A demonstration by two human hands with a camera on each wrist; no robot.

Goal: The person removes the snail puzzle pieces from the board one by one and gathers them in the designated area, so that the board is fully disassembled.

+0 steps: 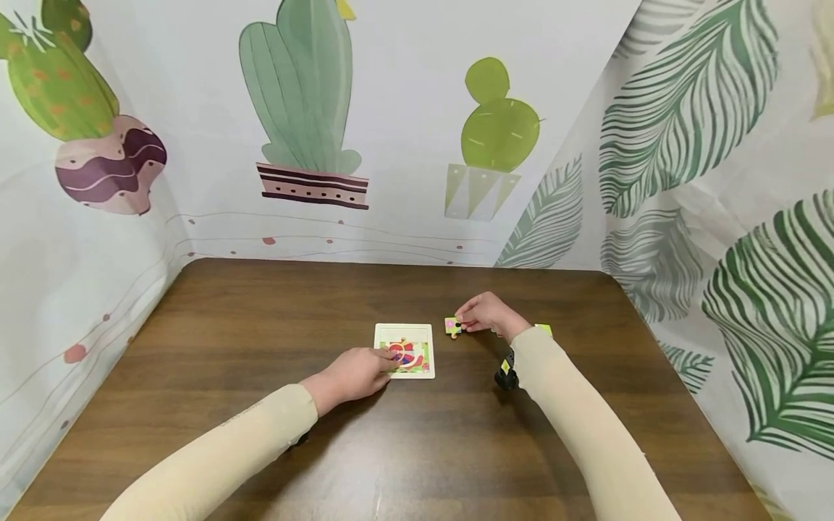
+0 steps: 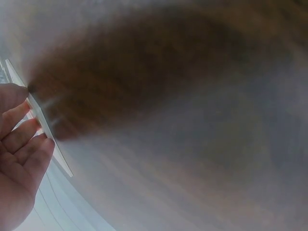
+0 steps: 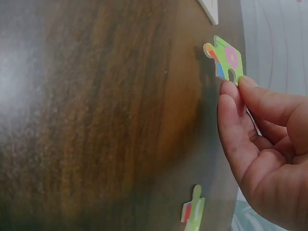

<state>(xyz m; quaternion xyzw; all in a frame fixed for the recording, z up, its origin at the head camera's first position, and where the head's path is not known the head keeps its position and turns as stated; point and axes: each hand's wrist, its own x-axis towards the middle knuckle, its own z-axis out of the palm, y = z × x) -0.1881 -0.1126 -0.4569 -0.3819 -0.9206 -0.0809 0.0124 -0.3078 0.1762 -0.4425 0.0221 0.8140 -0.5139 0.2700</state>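
A white square puzzle tray (image 1: pixel 425 331) lies on the table, partly filled with pieces that form a red, blue and green picture. At its left edge, my left hand (image 1: pixel 357 373) holds the tray, its fingers reaching over part of the picture. The left wrist view shows that hand's fingertips (image 2: pixel 46 139) right at the tray's rim. Just right of the tray, my right hand (image 1: pixel 490 316) pinches a puzzle piece (image 3: pixel 230 57) between thumb and fingers. This piece is light green with a pink flower, a rounded tab and a notch.
Another puzzle piece (image 3: pixel 193 214), green with red, lies on the brown wooden table (image 1: pixel 293 304). A green piece (image 1: pixel 544 330) shows beyond the right sleeve. Wall covering with cactus and leaf prints stands behind the table and along its sides.
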